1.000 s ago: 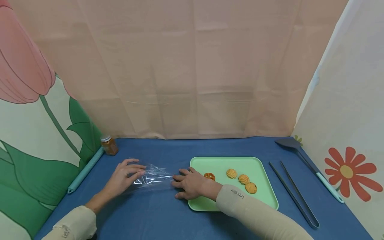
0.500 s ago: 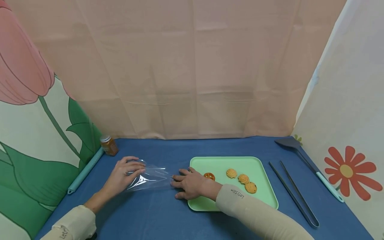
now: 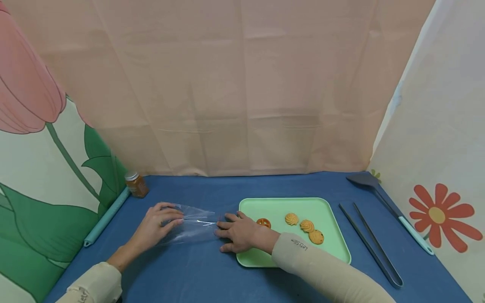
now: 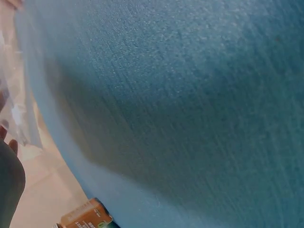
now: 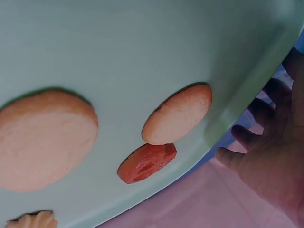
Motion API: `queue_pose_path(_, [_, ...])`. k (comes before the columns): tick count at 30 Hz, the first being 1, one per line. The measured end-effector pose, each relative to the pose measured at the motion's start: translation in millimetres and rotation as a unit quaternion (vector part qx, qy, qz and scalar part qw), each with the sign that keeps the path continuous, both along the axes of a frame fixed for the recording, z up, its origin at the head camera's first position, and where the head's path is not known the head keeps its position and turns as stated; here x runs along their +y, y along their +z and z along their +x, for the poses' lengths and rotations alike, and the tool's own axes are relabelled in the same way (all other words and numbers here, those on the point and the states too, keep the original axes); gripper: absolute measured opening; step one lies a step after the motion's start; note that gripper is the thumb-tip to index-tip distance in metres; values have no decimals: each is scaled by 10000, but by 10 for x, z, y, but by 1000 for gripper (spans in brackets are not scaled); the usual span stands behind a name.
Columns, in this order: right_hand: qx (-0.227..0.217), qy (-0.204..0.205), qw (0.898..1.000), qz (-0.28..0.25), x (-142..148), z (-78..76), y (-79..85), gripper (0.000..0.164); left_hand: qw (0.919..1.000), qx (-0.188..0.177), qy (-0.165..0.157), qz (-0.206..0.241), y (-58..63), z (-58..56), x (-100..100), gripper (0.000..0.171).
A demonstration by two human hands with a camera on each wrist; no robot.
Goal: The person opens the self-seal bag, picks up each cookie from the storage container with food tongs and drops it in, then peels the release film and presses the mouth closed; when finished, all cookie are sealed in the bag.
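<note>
Clear plastic has spread wider over the worktop, beside the left edge of the tray; your left hand, fingers curled, pinches one end; your right hand, fingers splayed, touches the other.

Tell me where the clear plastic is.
In the head view, the clear plastic is left of centre, between the left hand and the right hand, just left of the tray; the left wrist view shows it at the left edge.
</note>
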State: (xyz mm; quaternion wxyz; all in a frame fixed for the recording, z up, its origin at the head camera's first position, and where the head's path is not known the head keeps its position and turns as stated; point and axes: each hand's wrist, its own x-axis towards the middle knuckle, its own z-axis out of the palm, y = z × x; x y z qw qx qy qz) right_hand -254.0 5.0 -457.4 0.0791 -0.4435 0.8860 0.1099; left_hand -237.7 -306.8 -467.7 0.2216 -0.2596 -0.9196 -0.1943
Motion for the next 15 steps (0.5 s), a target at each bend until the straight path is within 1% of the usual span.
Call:
queue_pose_path(5, [-74,-19,9999,-88,-6,4,9,59,9998,-64,94,-192,-18,-3,-10,17])
queue_pose_path(9, [-91,2,9998,-154,-10,-2,15,59,9997,-114,109,-184,-36,-3,-18,18])
queue_pose_path(15, [-76,24,9997,-238,-23,-13,9,59,9996,-51,158,-233,-36,0,-8,14])
